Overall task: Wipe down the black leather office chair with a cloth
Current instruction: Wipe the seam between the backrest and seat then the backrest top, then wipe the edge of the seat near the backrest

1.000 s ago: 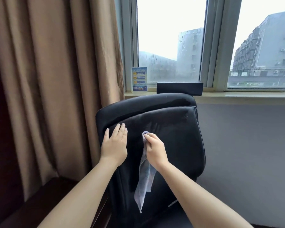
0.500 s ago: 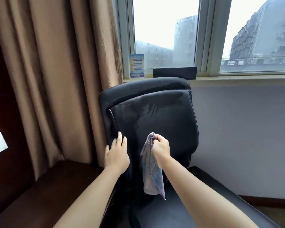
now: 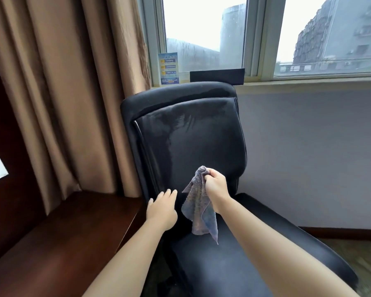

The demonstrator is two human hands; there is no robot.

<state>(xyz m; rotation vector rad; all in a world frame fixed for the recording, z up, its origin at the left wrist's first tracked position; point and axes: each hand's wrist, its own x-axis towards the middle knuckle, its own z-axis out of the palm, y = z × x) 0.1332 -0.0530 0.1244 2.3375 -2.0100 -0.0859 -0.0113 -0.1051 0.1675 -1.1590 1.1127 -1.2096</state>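
Two hands before black chair (image 3: pixel 193 146): right hand (image 3: pixel 215 186) pinches grey cloth (image 3: pixel 198 211), hanging at lower backrest; left hand (image 3: pixel 161 209) flat, fingers straight, at backrest's left edge

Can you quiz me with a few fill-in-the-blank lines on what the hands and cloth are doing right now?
1. The grey cloth is pinched by the ____ hand.
2. The left hand, fingers straight, rests near the lower ____ edge of the chair backrest.
3. The cloth's free end hangs over the chair's ____.

Missing words: right; left; seat
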